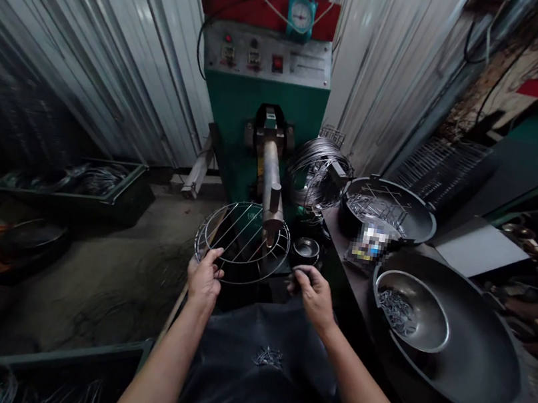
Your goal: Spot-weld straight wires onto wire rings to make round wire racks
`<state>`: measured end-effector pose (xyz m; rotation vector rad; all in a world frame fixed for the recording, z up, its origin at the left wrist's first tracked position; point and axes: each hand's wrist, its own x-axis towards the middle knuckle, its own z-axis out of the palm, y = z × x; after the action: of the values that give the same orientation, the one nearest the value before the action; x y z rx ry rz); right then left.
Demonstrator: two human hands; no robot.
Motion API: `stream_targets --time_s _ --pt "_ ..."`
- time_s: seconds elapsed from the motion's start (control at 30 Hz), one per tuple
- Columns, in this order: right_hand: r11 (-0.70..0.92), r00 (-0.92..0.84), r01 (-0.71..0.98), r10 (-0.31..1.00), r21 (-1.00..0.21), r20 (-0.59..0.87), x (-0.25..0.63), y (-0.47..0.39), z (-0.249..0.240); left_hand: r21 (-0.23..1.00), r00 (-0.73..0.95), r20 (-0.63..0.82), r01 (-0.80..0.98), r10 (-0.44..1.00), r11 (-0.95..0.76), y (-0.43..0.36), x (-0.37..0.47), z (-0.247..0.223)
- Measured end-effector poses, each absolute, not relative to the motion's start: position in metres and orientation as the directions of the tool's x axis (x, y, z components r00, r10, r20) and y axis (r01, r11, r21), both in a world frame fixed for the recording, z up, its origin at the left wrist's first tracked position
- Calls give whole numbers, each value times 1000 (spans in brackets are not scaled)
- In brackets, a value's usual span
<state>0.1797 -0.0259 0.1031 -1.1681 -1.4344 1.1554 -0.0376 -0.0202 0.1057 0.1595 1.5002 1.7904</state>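
My left hand (205, 279) is closed around the near-left rim of a round wire rack (243, 230), with its thumb on top. The rack is made of two rings with parallel wires across it. Over its right side comes down the electrode tip (270, 237) of a green spot-welding machine (235, 105); I cannot tell whether the tip touches the wire. Right of the rack, apart from it, my right hand (313, 295) has its fingers pinched together; whatever they hold is hidden. On the dark apron (230, 357) over my lap lies a small pile of short metal pieces (268, 357).
At right, a large black wok (474, 347) carries a metal bowl (440, 321) of small metal pieces. Behind it stands another pan (423, 218) with wire parts. A wire coil (312, 167) sits beside the machine. Crates (132, 184) of wire parts stand left and at front left (48, 357).
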Motion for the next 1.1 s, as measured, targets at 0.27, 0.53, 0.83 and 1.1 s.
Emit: stream_targets --time_s 0.27,0.53,0.83,1.1 --pt "93 -305 564 947 -820 -102 248 -52 46 877 -697 -376 -480 611 -7 -16 -35 104" --pt "131 -275 12 954 -991 123 154 -10 101 877 -697 -379 -481 609 -5 -17 -30 110" --pt "206 -283 281 951 -937 124 140 6 86 869 -682 -346 -491 645 -54 -12 -39 105" --pt "174 -256 207 959 -963 118 141 9 89 880 -683 -341 -473 646 -35 -8 -36 103"
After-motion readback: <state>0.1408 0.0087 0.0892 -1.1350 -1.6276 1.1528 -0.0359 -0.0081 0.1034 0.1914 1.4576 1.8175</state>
